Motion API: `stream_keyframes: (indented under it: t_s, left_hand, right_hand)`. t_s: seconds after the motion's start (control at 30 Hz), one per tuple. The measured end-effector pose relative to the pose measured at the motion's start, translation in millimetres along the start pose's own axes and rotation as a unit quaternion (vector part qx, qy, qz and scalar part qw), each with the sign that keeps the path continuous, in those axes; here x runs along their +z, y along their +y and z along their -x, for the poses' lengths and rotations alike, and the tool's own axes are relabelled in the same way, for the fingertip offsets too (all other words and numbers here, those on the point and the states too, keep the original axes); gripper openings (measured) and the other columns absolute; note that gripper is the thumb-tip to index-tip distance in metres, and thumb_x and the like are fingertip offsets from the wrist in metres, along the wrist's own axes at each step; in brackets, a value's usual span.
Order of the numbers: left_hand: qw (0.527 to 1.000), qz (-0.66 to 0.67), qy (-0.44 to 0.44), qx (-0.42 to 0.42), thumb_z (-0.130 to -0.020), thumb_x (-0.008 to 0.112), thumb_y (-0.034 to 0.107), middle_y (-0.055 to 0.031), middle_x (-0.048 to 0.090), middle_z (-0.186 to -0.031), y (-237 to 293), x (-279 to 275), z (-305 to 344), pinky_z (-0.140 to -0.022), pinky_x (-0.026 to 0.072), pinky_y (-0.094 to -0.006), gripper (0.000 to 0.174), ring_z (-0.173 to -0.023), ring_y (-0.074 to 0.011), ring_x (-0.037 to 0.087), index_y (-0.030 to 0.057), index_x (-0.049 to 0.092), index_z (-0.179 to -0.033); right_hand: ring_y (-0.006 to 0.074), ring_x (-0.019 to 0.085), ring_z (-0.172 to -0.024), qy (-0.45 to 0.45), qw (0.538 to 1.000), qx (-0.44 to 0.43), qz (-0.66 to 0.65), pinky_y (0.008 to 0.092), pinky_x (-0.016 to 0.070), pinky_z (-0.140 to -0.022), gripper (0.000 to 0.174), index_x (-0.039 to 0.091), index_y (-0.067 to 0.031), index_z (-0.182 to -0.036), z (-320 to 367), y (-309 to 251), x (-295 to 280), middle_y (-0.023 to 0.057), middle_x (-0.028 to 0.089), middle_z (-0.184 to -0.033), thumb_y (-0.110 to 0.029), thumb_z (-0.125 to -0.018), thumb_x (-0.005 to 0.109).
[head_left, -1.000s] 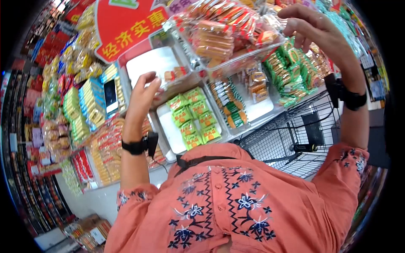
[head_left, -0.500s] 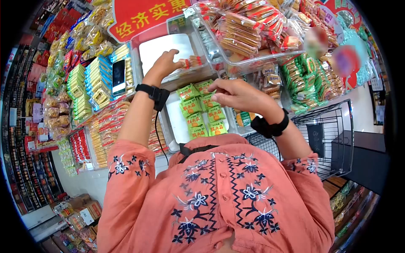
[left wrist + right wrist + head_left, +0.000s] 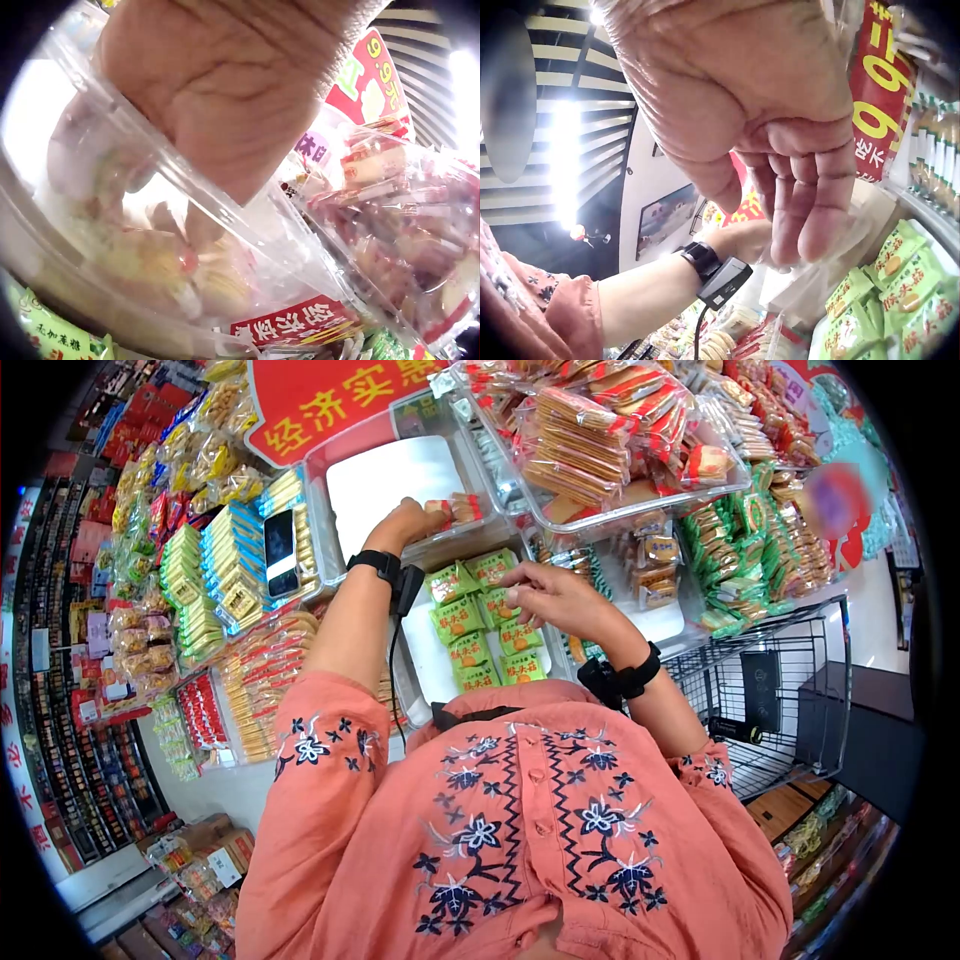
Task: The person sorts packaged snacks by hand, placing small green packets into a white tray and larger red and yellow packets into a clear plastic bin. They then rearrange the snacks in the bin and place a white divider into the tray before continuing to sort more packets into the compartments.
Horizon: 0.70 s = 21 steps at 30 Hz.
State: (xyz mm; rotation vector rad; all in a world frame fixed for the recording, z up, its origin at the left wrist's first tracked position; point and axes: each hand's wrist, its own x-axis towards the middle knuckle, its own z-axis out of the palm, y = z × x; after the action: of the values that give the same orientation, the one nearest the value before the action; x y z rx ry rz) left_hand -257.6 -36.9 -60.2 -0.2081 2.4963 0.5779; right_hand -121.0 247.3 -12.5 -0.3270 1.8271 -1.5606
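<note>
My left hand reaches down into the upper clear bin, its fingertips right at a few small packets with red and yellow wrapping. Through the bin's clear wall the left wrist view shows those packets blurred around the fingers; I cannot tell whether they are pinched. My right hand hovers by the green packets in the lower bin, with nothing held. Its fingers hang loosely bent in the right wrist view, close to the bin's clear plastic. Green packets lie below and beside it.
A raised clear tray of wrapped biscuits stands at the back right. On the left, a phone lies over blue and yellow packets. A wire shopping cart is at my right. A red sign rises behind the bins.
My right hand came down from high over the right-hand trays to the green packets. The left hand moved right and lower in the upper bin, to the small packets.
</note>
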Motion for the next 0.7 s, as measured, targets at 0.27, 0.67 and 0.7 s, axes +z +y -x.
stream_keyframes:
  t_s: [0.27, 0.67, 0.7]
  left_hand:
    - [1.0, 0.011, -0.024, -0.003, -0.078, 0.064, 0.06, -0.0217, 0.074, -0.094, -4, 0, -1, -0.082, 0.0517, -0.0407, 0.071, -0.087, -0.0321, 0.07, -0.0077, 0.073, -0.099]
    - [0.999, 0.031, 0.031, 0.005, -0.088, 0.061, 0.048, -0.0306, 0.072, -0.102, -3, 13, -12, -0.088, 0.0512, -0.0436, 0.06, -0.097, -0.0399, 0.071, -0.0104, 0.073, -0.099]
    - [0.999, 0.034, 0.041, 0.005, -0.088, 0.061, 0.049, -0.0311, 0.072, -0.101, 0, 12, -11, -0.089, 0.0513, -0.043, 0.064, -0.098, -0.0397, 0.071, -0.0123, 0.07, -0.103]
  right_hand:
    - [0.0125, 0.065, -0.083, -0.007, 1.0, 0.022, -0.021, 0.0279, 0.0545, -0.072, 0.039, 0.059, 0.0007, -0.128, -9, 20, 2, 0.0048, 0.069, -0.101, -0.027, -0.102, 0.058]
    - [0.0132, 0.066, -0.083, -0.019, 0.999, 0.031, -0.033, 0.0279, 0.0543, -0.071, 0.039, 0.059, 0.0007, -0.129, -14, 25, 3, 0.0059, 0.069, -0.103, -0.028, -0.102, 0.057]
    - [0.0133, 0.066, -0.083, -0.021, 0.999, 0.031, -0.032, 0.0279, 0.0543, -0.071, 0.039, 0.058, 0.0007, -0.129, -15, 26, 3, 0.0061, 0.069, -0.103, -0.027, -0.102, 0.057]
